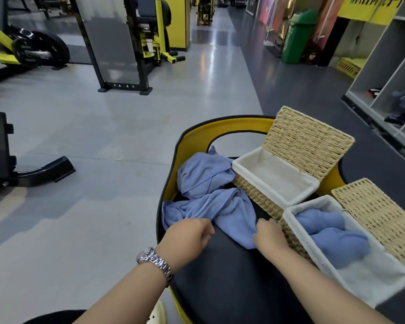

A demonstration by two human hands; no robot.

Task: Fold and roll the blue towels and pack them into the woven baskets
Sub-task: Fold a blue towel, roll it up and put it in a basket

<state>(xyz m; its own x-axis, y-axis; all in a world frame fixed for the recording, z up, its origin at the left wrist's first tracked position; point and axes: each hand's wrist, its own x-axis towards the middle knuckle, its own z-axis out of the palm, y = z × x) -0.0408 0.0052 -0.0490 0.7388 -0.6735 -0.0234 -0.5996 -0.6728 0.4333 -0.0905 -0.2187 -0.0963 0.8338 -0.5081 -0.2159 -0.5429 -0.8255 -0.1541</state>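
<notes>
My left hand (192, 232) and right hand (269, 235) both pinch the crumpled blue towel (222, 206) on the black pad (232, 277) — beside the 2 baskets, near basket (288, 216) half full. An uneven tug could drag it off the edge.

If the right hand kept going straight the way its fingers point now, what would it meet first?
The right hand points away from the person, already at the loose blue towel. Going on, it would likely push into that towel, then perhaps the far basket; depth is unclear.
</notes>
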